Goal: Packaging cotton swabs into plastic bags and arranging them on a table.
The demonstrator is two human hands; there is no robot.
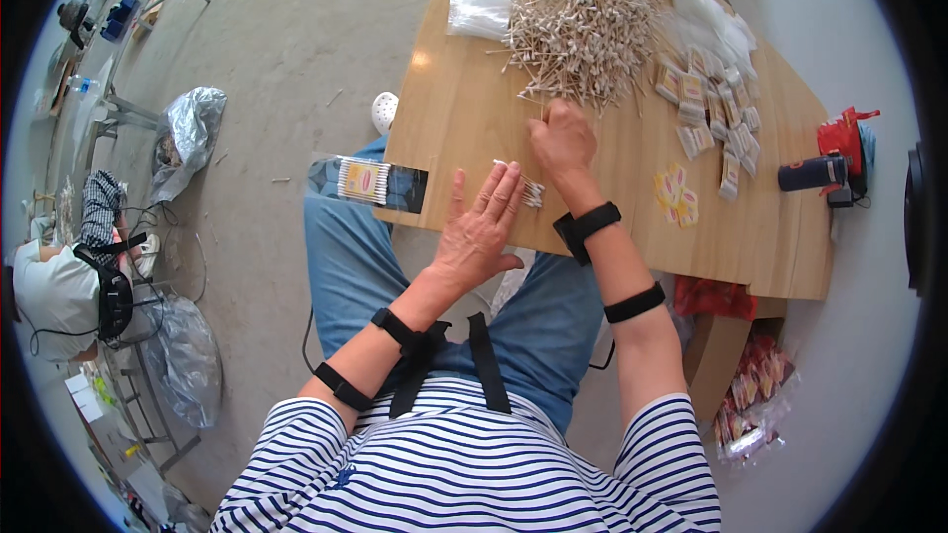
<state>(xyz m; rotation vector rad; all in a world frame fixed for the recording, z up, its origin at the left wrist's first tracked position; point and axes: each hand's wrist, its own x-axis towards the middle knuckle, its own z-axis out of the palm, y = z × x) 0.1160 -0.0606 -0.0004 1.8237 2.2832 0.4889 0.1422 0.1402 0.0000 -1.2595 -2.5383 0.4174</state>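
My left hand (pixel 481 227) lies flat near the table's front edge, fingers stretched out and slightly spread. It covers part of a small row of cotton swabs (pixel 533 194), whose white tips show beside its fingers. My right hand (pixel 565 141) is closed, knuckles up, at the near edge of a large heap of loose cotton swabs (pixel 583 20). What its curled fingers hold, if anything, is hidden. To the left of my left hand, a clear packet of cotton swabs with a yellow card (pixel 363 181) lies on a dark flat pad (pixel 407 190) at the table edge.
Several filled swab packets (pixel 693 99) are piled on the right of the wooden table (pixel 612 237), near yellow cards (pixel 676 197). Clear bags (pixel 481 10) lie beside the heap. A dark cylinder (pixel 812 174) stands at the right edge. Another person (pixel 59 301) is at far left.
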